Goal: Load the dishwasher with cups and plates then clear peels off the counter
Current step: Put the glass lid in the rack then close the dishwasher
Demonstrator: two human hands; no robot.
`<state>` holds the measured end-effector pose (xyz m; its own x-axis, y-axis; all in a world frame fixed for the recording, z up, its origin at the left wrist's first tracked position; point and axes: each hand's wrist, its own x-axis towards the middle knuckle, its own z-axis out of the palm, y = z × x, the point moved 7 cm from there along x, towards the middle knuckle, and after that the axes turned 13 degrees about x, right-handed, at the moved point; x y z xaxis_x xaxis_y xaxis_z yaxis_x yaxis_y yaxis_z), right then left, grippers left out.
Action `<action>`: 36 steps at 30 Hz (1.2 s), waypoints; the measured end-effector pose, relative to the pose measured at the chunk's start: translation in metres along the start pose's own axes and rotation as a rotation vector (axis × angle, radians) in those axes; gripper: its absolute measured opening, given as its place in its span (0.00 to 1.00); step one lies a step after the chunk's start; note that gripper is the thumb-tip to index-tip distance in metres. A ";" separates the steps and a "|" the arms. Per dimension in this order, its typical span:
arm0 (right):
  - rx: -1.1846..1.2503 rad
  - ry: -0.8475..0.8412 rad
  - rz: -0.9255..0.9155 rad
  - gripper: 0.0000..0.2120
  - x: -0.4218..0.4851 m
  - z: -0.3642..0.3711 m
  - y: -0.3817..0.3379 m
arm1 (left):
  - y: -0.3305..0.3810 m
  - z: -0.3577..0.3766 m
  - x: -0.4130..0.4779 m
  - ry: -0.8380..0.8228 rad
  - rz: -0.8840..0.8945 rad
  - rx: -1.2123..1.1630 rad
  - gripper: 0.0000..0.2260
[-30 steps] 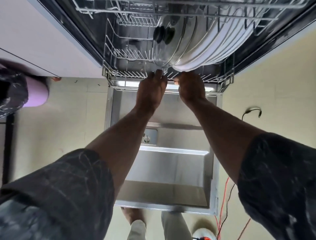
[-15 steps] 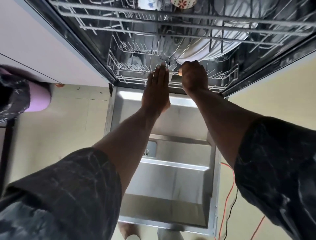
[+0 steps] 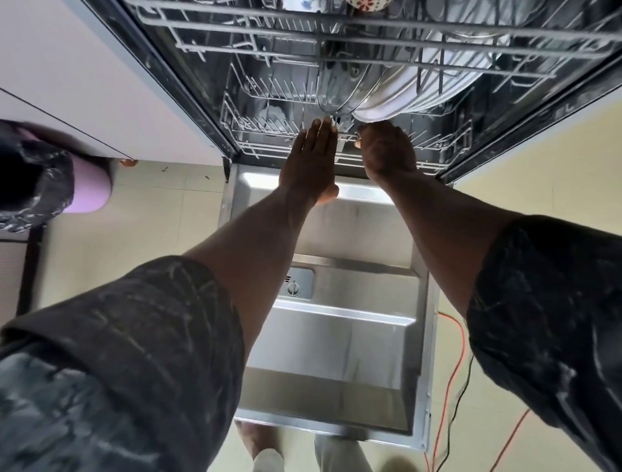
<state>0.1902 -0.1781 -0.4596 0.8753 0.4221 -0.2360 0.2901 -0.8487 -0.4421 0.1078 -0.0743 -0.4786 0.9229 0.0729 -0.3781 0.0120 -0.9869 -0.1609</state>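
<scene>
Pushing the lower rack (image 3: pixel 269 148) home is the step I judge to be in hand. My left hand (image 3: pixel 311 158), at centre frame, is flat, its fingers straight and pressed together, with the tips against the rack's front rail. A flat hand suits a push, not a pull. My right hand (image 3: pixel 387 151), just to the right of it, is curled over the same rail. I read that as a grip that steers the rack, though the fingertips are hidden behind the knuckles.

Directly above the hands, the white plates (image 3: pixel 387 107) stand on edge in the tines, packed in a row that runs toward the upper right. Their faces are turned left and right in the frame, so the tines can keep them upright. A glass lid (image 3: pixel 340 87) leans on edge against the left end of the row.

The rack's sliding axis runs from lower centre to top centre, into the tub. The upper rack (image 3: pixel 235 27) crosses the top of the frame, and a patterned cup (image 3: pixel 367 3) shows at the top edge.

The open door (image 3: pixel 336 337) lies flat beneath my forearms. A lined bin (image 3: pixel 33 182) sits at the left edge, and an orange cable (image 3: pixel 447 370) trails at lower right. The counter and the peels are out of view.
</scene>
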 end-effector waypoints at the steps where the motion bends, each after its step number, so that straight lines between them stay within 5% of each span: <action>1: -0.021 -0.017 -0.030 0.15 -0.006 0.001 0.000 | -0.001 -0.001 -0.003 0.001 0.006 0.008 0.46; 16: -0.198 -0.089 -0.089 0.29 -0.228 0.087 0.012 | 0.042 0.084 -0.187 -0.103 0.111 -0.040 0.42; 26: -0.096 -0.303 0.145 0.27 -0.447 0.198 0.030 | 0.079 0.216 -0.379 -0.406 0.020 -0.182 0.39; 31: 0.133 -0.276 0.482 0.20 -0.537 0.254 0.046 | 0.098 0.270 -0.465 -0.411 -0.202 -0.351 0.34; 33: 0.376 -0.198 0.771 0.18 -0.564 0.276 0.061 | 0.100 0.277 -0.489 -0.362 -0.399 -0.445 0.28; 36: 0.982 -0.108 1.222 0.26 -0.593 0.312 0.069 | 0.106 0.318 -0.512 -0.554 -0.865 -0.903 0.26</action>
<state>-0.4296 -0.3873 -0.6203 0.3396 -0.2819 -0.8973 -0.9383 -0.1681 -0.3023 -0.4860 -0.1702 -0.5917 0.2209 0.5458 -0.8082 0.9430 -0.3311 0.0342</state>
